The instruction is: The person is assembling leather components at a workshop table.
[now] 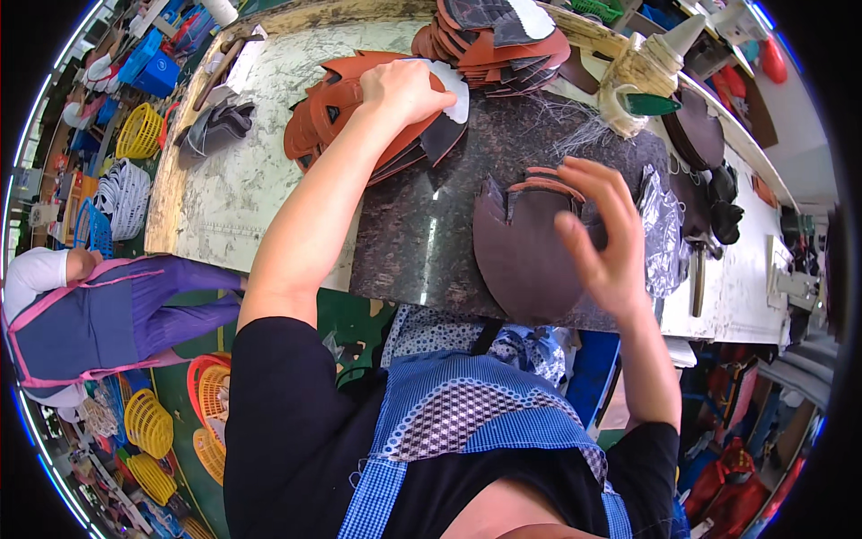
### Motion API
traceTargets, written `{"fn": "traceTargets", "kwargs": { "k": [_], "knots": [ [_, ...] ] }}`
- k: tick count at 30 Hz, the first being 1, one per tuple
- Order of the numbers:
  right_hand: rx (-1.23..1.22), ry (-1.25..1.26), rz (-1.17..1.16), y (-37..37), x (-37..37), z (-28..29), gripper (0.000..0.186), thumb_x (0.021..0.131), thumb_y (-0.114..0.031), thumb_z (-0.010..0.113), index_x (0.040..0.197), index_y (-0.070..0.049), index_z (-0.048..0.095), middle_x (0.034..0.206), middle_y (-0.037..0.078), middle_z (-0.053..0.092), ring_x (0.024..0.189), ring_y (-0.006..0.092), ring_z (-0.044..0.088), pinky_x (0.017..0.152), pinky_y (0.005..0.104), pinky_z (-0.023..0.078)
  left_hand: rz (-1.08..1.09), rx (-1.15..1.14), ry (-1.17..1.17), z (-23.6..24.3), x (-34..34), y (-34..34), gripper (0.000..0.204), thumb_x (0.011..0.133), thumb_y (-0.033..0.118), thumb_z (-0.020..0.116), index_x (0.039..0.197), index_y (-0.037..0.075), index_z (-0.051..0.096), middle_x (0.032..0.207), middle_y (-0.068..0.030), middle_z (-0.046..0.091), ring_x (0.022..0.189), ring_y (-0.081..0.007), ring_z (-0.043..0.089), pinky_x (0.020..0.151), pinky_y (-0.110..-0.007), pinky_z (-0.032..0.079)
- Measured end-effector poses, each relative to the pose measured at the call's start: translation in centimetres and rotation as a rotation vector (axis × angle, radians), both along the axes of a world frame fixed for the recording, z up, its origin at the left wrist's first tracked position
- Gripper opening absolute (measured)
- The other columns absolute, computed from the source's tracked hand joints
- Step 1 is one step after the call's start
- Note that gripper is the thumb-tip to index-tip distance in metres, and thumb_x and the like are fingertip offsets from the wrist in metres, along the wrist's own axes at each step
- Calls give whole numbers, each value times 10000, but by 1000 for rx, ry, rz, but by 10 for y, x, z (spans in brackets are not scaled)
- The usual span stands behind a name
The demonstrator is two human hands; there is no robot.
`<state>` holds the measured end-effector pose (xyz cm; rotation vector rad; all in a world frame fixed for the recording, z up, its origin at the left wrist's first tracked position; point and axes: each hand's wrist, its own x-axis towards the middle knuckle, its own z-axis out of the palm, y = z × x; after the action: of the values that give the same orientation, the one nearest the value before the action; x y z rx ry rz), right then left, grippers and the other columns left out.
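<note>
My left hand (pixel 404 94) is stretched forward over a pile of reddish-brown cut leather pieces (pixel 337 112). Its fingers are curled closed at the top piece, beside a white patch (pixel 456 97) at the pile's right edge; the fingertips are partly hidden. My right hand (pixel 606 238) is held with fingers apart at the right side of dark brown leather pieces (pixel 530 247), which lie nearest me on a dark stone slab (pixel 404 242). Reddish edges of stacked pieces (pixel 548 182) show behind the dark ones, close to my right fingers.
Another leather pile (pixel 503 58) stands at the back. A glue-stained container (pixel 633 81) and loose threads (pixel 579 135) are back right. Clear plastic film (pixel 660 234) lies right of the slab, folded dark pieces (pixel 214 130) far left. A person in an apron (pixel 99 314) is at left.
</note>
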<state>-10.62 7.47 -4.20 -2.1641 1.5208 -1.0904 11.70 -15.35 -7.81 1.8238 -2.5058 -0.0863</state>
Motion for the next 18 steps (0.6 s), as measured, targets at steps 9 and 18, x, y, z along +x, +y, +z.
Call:
{"fn": "traceTargets", "kwargs": {
  "k": [9, 18],
  "knots": [
    [46, -23, 177, -131, 43, -27, 486, 939, -136, 585, 1370, 75, 509, 1244, 279, 639, 1180, 385, 631, 1025, 446, 484, -354, -458, 110, -46, 19, 64, 139, 813, 191, 664, 740, 74, 646, 700, -102, 645, 694, -290, 697, 564, -429, 553],
    [288, 124, -42, -212, 83, -55, 364, 883, -237, 587, 1142, 15, 636, 1200, 272, 657, 1155, 427, 610, 968, 510, 492, -357, -481, 449, -53, 36, 88, 149, 789, 157, 721, 782, 78, 594, 801, -92, 544, 774, -286, 620, 667, -408, 530]
  ]
}}
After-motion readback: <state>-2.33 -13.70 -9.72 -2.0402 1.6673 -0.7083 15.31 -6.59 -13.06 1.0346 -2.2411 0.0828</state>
